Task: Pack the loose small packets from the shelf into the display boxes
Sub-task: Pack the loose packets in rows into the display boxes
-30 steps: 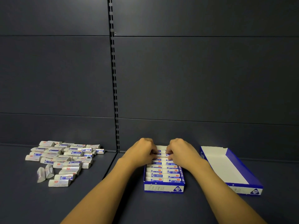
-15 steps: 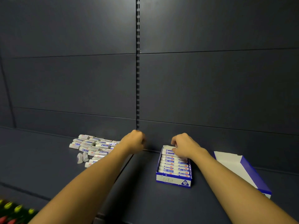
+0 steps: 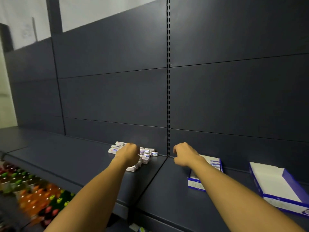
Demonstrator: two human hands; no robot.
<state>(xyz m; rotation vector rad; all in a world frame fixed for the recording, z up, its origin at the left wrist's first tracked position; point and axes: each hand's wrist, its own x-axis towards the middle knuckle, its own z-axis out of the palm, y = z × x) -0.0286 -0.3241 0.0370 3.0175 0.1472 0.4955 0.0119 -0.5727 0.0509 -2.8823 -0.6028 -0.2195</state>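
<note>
Head view puts the left hand (image 3: 129, 152) over the near side of the pile of loose packets (image 3: 145, 154), its fingers curled down among them; whether it already pinches one cannot be told, since the knuckles hide the fingertips. Out to the right, past the shelf seam, the right hand (image 3: 184, 154) hangs above the bare shelf (image 3: 75, 158) between the pile and the boxes, fingers loosely curled and holding nothing that shows.

Just behind that forearm sits the filled box (image 3: 215, 162), blue-edged, with rows of packets lying in it; the arm covers much of it. Well to its right lies the empty box (image 3: 274, 181), white inside.

What could go wrong, as I judge it: the pile is a loose heap, so a hasty grab may knock packets off the shelf's front edge, down toward the bottles (image 3: 33, 186) on the level below. The right forearm crosses low over the filled box and could catch its wall and shift the rows. Packets dropped crooked into the empty box would spoil the neat rows.

Count: two hands, two boxes, one pile. The packets in it are too blurred and overlapped to count; roughly a couple of dozen, at a guess.
</note>
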